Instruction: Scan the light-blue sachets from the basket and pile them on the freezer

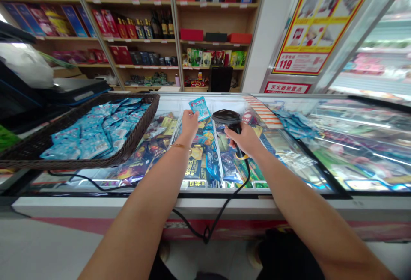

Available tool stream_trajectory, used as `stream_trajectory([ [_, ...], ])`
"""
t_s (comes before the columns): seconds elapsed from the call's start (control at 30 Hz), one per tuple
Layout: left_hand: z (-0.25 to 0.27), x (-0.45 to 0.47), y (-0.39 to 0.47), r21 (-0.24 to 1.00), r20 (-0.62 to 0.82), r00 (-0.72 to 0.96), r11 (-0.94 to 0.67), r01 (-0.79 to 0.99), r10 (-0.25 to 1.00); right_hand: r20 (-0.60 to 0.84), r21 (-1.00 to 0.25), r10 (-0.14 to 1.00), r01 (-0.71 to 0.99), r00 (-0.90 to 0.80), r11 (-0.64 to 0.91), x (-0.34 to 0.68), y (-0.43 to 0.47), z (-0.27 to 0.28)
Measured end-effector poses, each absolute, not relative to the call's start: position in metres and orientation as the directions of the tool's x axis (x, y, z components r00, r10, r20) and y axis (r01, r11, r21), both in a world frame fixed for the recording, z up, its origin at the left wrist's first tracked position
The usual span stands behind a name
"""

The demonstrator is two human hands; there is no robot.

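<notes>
Your left hand (190,122) pinches a small blue packet (202,111) by its lower edge, between thumb and fingers; a thin bracelet (180,146) circles that wrist. Your right hand (244,138) is wrapped around the handle of a black scanner (227,117), its head just right of the packet, the two apart. Both are held up over the chest freezer (224,203), and the scanner's black cord (206,233) drops over the freezer's pale front edge into a small loop.

Below your hands, under glare, bagged goods (195,160) in bright printed wrappers fill the freezer, parted by white wire dividers (219,156). To your left, a dark brown woven basket (156,104) sits at the freezer's left end, with a loose heap of blue packets (96,130) in it. On your right, a smaller pile of blue packets (297,123) lies on the glass, next to an orange-and-white striped strip (262,111).

Farther off, behind the basket, you have a scale (78,89) with a whitish plastic bag (27,64) near it. Across from you, wooden shelves (212,16) carry boxes, bottles and pouches. Right of them hangs a red-and-yellow poster (321,25) marked 119, and beyond it stand brightly lit, blurred shelves (382,64).
</notes>
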State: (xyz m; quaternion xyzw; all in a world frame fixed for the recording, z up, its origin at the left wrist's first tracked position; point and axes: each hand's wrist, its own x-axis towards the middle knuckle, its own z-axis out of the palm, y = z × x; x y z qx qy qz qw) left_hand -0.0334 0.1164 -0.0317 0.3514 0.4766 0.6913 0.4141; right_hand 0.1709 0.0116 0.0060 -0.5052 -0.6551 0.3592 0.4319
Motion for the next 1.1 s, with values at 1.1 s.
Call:
stream_trajectory([
  [1.1,-0.014,0.042,0.113,0.943,-0.065,-0.264,-0.028,-0.332,0.962,0.16,-0.954,0.986,0.264,0.055,0.141,0.251,0.027,0.018],
])
